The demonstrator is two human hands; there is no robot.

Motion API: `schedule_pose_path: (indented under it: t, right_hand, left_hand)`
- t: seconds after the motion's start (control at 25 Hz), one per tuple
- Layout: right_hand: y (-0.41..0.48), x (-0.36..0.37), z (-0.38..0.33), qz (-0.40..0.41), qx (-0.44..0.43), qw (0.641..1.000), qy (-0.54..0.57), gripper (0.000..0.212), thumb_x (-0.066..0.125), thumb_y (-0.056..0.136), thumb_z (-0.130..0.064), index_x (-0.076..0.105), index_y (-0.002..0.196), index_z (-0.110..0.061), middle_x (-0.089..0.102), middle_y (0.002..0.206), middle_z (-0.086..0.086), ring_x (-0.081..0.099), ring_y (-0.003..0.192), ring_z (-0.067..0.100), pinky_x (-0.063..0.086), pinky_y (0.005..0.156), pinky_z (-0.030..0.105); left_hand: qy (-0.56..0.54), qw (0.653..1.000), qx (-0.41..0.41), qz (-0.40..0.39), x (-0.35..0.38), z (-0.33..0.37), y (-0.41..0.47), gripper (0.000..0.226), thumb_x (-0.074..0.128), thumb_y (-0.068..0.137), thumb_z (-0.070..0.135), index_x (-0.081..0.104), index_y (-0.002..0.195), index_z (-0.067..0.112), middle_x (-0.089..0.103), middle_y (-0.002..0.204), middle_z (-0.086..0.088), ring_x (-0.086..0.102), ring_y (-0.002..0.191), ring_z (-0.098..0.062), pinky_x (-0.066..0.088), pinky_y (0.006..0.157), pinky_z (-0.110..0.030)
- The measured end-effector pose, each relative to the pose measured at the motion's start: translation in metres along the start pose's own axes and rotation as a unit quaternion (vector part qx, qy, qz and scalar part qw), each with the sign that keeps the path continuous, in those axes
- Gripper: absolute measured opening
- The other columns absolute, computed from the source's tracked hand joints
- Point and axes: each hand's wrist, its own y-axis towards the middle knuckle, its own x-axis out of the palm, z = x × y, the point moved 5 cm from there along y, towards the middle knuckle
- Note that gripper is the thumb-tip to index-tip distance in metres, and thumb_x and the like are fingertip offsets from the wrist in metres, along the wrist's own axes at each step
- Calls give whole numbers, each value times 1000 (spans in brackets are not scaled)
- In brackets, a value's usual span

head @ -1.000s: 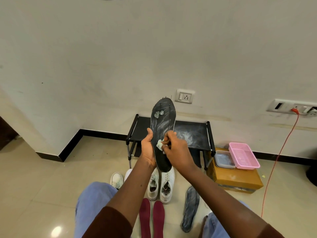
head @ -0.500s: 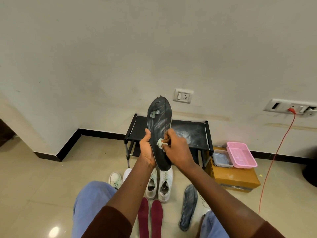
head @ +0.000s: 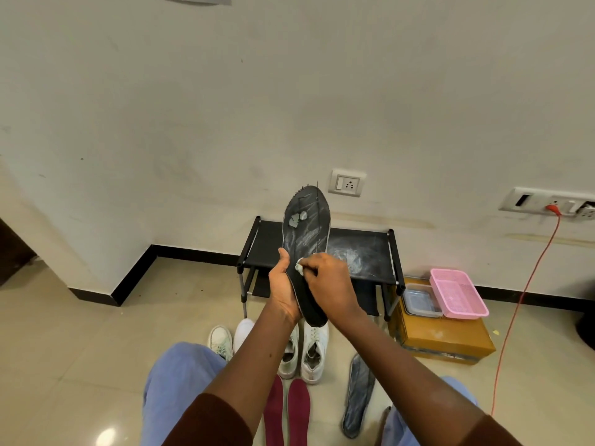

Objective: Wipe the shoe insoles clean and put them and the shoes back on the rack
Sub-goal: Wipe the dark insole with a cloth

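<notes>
The right hand [head: 328, 284] pinches a small pale wad [head: 299, 267] against the middle of the black insole [head: 307, 233]. The left hand [head: 283, 292] grips that insole by its side edge, upright in front of the black shoe rack [head: 367, 241]. The insole looks thin and floppy, so hard rubbing could buckle its unsupported toe end or shred the wad, leaving the pale patches [head: 297, 217] near the toe uncleaned.

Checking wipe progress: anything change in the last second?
Barely. The right hand keeps pinching the wad on the middle of the insole, shifted slightly at most; the left hand still holds it upright. Nothing taken or let go. The shoes, floor insoles and rack are unchanged.
</notes>
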Motion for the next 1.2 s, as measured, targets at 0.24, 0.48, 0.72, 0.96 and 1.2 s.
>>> schedule_pose_path:
  t: [0.24,0.48,0.72,0.96,1.2]
  right_hand:
    - [20,-1,5,-13,-10,998,-55,27,45,94,-8,67,110,-9,64,112,9,54,104,22,41,88,26]
    - [-8,2,-3,-88,-9,996,-31,28,50,89,-1,68,109,-10,64,112,6,57,104,22,43,94,26]
    - [-11,3,-2,-73,19,997,-33,28,49,91,-4,68,111,-11,63,108,8,57,102,22,45,90,25]
    - [17,-5,-3,-37,-7,997,-67,26,49,92,-5,69,107,-9,65,100,12,59,91,22,43,77,24]
    - [35,-18,10,5,67,998,18,25,53,87,-1,51,111,-10,66,97,12,63,89,25,54,78,38]
  left_hand:
    - [-10,1000,8,-2,6,-4,0,60,34,94,58,68,102,8,70,95,-17,66,90,-31,49,81,-40]
    - [-15,1000,-18,15,-4,0,5,67,37,90,62,62,107,3,66,97,-15,68,86,-28,56,79,-36]
    - [-1,1000,1,23,0,6,0,67,37,91,60,66,103,1,68,98,-17,68,87,-30,57,76,-39]
    - [11,1000,-23,-12,6,4,-5,72,33,91,63,75,87,5,71,87,-17,70,79,-31,57,69,-36]
    - [3,1000,-9,-25,5,-1,-7,63,30,94,59,62,117,10,66,108,-18,60,103,-33,43,95,-45]
